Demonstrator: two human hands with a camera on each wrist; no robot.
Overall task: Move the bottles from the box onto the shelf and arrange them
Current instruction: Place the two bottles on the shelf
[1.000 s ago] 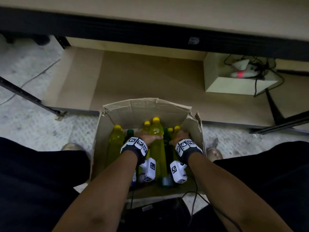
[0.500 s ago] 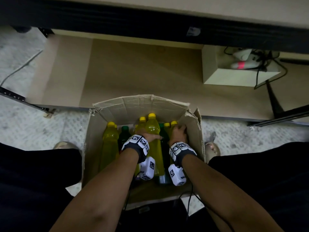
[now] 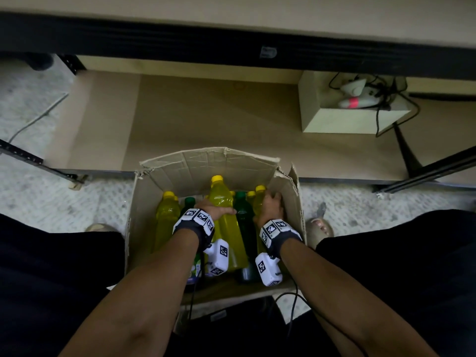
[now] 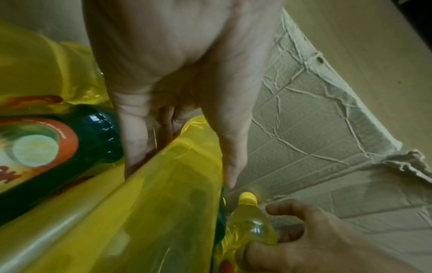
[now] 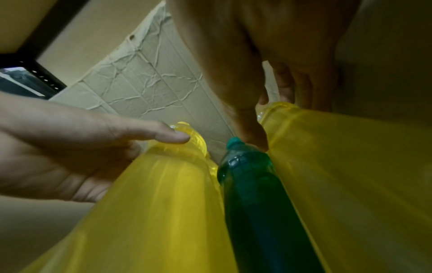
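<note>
An open cardboard box (image 3: 206, 163) on the floor holds several upright yellow and green bottles. My left hand (image 3: 216, 208) grips the tallest-standing yellow bottle (image 3: 221, 199) by its shoulder; in the left wrist view the left hand (image 4: 177, 114) curls round that bottle (image 4: 163, 203). My right hand (image 3: 269, 204) grips another yellow bottle (image 3: 258, 195) beside the box's right wall, and the right wrist view shows its fingers (image 5: 299, 88) wrapped round that bottle (image 5: 350, 166). A green bottle (image 3: 243, 211) (image 5: 252, 194) stands between the two held ones.
A low, bare shelf board (image 3: 206, 119) lies just behind the box, under a black shelf edge (image 3: 231, 45). A small pale box (image 3: 355, 119) with cables sits on the shelf at right. My legs and sandalled feet flank the box.
The yellow bottle in my left hand has risen slightly above its neighbours. My right hand has shifted right and closed round the yellow bottle by the box wall.
</note>
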